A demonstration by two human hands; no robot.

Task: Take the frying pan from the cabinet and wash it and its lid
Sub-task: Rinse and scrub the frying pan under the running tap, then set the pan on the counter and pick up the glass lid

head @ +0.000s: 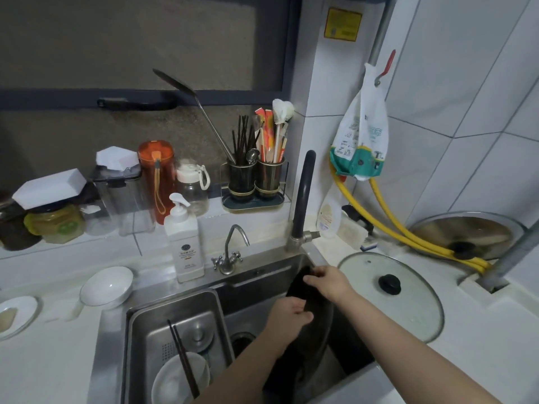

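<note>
The black frying pan [303,316] stands tilted on its side in the right part of the metal sink [262,275]. Both hands are on it. The right hand [328,279] holds the top edge of the pan, with its fingers curled over the rim. The left hand [288,314] is lower down and lies against the dark inside of the pan, with its fingers bent; I cannot tell if it holds anything.

The glass lid [390,295] with a black knob lies flat on the white surface [466,330], just to the right of the sink. A second, bigger lid [466,234] leans on the wall tiles farther back, behind two yellow hoses [388,217].

The left part of the sink holds a metal tray [178,325] with a white bowl [180,377] and dark chopsticks [183,360] in it. A white soap bottle [183,243] stands behind the sink, beside a small tap [230,252]. A tall dark tap [303,196] rises at the back corner. Another white bowl [106,285] sits on the surface to the left.
</note>
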